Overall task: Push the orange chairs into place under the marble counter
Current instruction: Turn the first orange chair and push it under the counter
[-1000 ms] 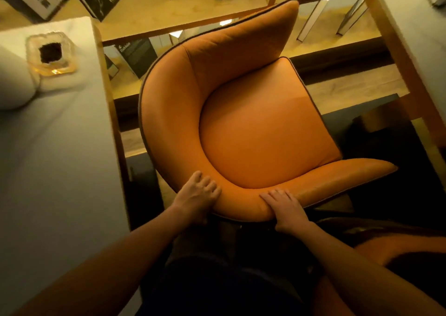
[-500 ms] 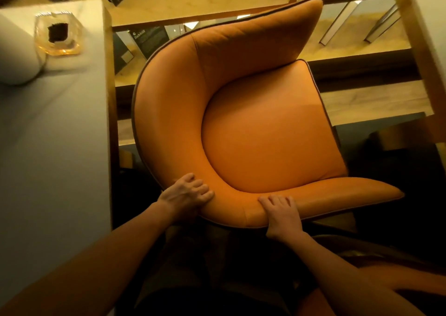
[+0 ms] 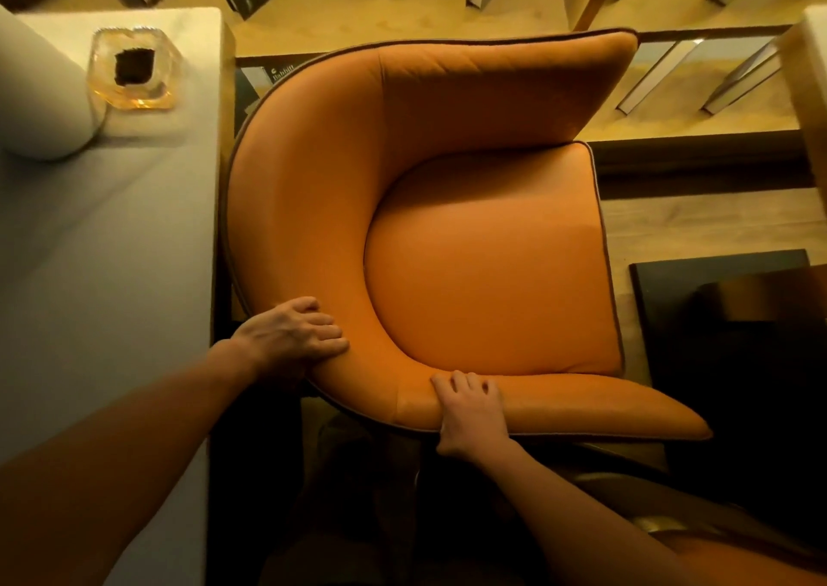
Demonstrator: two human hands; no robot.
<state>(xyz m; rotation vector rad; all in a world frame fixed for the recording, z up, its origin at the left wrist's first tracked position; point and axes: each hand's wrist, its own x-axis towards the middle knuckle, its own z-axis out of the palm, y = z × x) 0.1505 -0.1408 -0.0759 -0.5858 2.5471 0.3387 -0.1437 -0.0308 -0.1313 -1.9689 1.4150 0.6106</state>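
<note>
Marble surface point(image 3: 112, 272) is lying along your left, carrying a glass dish point(image 3: 134, 73) near its far end, and the orange chair point(image 3: 447, 236) is now sitting much closer to that edge than it was a second ago: its curved back is just beside the surface rim, and whether the two are touching is hard to tell. You are swinging the chair round as you go; half a second ago the open front of the seat was angled away, and now it is squaring up toward the bookshelf point(image 3: 671, 106) beyond. Your left hand point(image 3: 291, 337) is gripping the rounded back, fingers curled over the padded rim, and it has been sliding toward the surface side. Your right hand point(image 3: 470, 411) is holding the near armrest, fingers curled over the top and thumb tucked beneath. The chair is looking nearly aligned but not yet tucked under, so I judge that a final push is remaining. A second orange chair point(image 3: 738, 554) is waiting at lower right.
</note>
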